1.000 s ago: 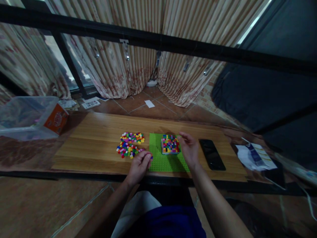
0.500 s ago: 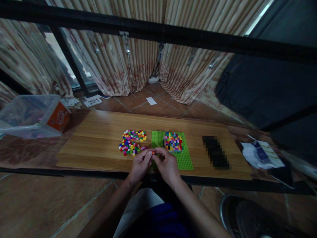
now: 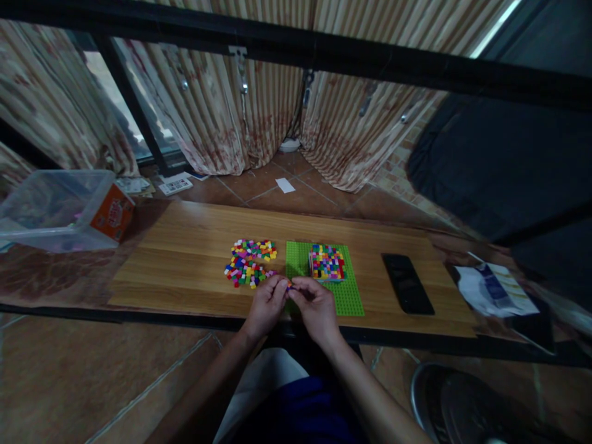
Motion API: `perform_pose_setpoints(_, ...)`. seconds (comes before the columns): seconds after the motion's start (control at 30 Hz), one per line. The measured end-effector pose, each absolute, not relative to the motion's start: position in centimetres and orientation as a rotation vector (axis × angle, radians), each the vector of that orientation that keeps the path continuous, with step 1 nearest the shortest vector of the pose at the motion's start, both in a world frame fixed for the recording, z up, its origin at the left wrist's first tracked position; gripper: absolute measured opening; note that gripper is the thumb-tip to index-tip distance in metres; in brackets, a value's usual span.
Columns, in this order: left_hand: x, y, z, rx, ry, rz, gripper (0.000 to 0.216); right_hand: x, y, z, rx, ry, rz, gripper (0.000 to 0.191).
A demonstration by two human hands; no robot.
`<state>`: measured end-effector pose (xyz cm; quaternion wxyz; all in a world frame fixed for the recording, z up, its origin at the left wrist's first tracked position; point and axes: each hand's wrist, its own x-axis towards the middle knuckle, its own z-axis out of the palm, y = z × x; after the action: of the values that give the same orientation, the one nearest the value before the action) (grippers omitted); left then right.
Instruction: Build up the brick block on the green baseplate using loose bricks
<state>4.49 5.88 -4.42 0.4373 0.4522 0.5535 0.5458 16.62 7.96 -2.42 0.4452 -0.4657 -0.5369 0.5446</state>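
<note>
My left hand and my right hand meet at the near edge of the green baseplate, fingertips pinched together on a tiny brick between them. A pile of small multicoloured bricks lies just left of the baseplate, beyond my left hand. On the baseplate's far part stands a square multicoloured block of stacked bricks, clear of both hands.
A black phone lies right of the baseplate on the wooden board. A clear plastic box with an orange carton stands far left. Papers lie far right. Curtains hang behind.
My right hand left the multicoloured block and came to my left hand near the board's front edge; both now pinch a small brick together. The view shifted slightly.
</note>
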Motion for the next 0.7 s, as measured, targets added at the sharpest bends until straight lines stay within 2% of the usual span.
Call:
perform_pose_setpoints(0.27, 4.3, 5.9, -4.8, 1.172, 1.371, 1.364, 0.034, 17.2, 7.6, -2.3, -1.143, -1.177, 1.441, 0.020)
perform_pose_setpoints(0.5, 4.5, 5.7, -5.1, 1.095, 1.351, 1.348, 0.029, 20.8, 9.2, 0.2, -1.206, -1.454, 1.169, 0.019)
perform_pose_setpoints(0.7, 4.4, 5.6, -4.9, 1.107, 1.342, 1.337, 0.033, 23.1, 12.6, 0.3, -1.204, -1.329, 1.037, 0.018)
